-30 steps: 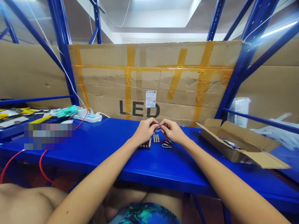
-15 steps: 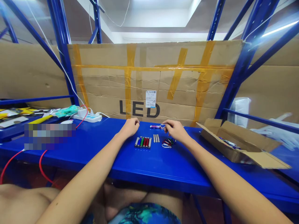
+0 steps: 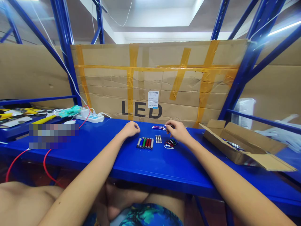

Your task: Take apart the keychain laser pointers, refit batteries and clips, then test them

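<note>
My right hand [image 3: 176, 130] pinches the silvery clip at the end of a small purple keychain flashlight [image 3: 157, 127], which lies sideways on the blue table. Farther left, my left hand [image 3: 131, 129] rests on the tabletop with its fingers curled in, and nothing shows in it. In front of the hands, several small flashlight tubes [image 3: 145, 143] in grey, blue, green and red lie side by side in a row. Next to them, button cells [image 3: 158, 139] form a neat grid. Below my right hand sits a small pile of coloured carabiners [image 3: 169, 144].
An open cardboard box [image 3: 235, 147] with metallic pieces inside stands at the right. A white power strip [image 3: 91, 118] with plugs and a red cable is at the back left. Behind the blue table [image 3: 150, 171] rises a large taped cardboard panel [image 3: 105, 84].
My left hand has shifted slightly left and down. My right hand stays at the flashlight's clip. The whole view has moved a little.
</note>
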Action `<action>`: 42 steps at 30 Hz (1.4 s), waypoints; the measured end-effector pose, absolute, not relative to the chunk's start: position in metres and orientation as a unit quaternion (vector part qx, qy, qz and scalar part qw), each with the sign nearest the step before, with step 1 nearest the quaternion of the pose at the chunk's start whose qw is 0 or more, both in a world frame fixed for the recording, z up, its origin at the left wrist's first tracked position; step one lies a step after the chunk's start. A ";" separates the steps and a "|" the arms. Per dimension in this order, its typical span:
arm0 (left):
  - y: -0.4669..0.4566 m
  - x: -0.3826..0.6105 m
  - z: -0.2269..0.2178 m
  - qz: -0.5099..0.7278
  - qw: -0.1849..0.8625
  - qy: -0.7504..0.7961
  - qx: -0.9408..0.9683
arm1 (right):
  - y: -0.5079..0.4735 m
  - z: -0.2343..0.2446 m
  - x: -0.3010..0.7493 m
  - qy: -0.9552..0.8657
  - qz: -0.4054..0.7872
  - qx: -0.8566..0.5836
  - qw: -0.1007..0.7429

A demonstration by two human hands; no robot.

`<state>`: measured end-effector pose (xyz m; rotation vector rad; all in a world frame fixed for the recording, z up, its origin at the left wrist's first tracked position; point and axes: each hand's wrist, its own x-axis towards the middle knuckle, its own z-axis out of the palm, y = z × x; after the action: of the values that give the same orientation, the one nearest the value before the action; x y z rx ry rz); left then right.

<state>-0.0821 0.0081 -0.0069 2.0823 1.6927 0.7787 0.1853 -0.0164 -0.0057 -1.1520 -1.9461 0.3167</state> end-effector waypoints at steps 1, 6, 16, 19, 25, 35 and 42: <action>0.008 -0.082 -0.007 0.275 0.189 0.594 0.732 | -0.016 -0.006 0.186 -0.777 0.117 -0.461 0.413; 0.004 -0.082 -0.006 0.237 0.225 0.595 0.735 | -0.016 -0.007 0.186 -0.789 0.093 -0.462 0.393; -0.007 -0.075 -0.001 0.197 0.222 0.607 0.737 | -0.017 -0.007 0.185 -0.810 0.059 -0.459 0.360; -0.009 -0.074 0.000 0.192 0.220 0.605 0.741 | -0.016 -0.008 0.185 -0.813 0.058 -0.455 0.358; -0.008 -0.074 0.000 0.178 0.219 0.598 0.751 | -0.014 -0.010 0.186 -0.816 0.067 -0.458 0.346; -0.005 -0.076 -0.003 0.184 0.229 0.581 0.759 | -0.018 -0.006 0.185 -0.817 0.075 -0.465 0.332; 0.000 -0.078 -0.005 0.208 0.213 0.610 0.734 | -0.019 -0.004 0.185 -0.811 0.062 -0.484 0.324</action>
<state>-0.0776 -0.0004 -0.0046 2.0374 1.6946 0.5771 0.1852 -0.0186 -0.0044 -1.2687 -2.1259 0.1629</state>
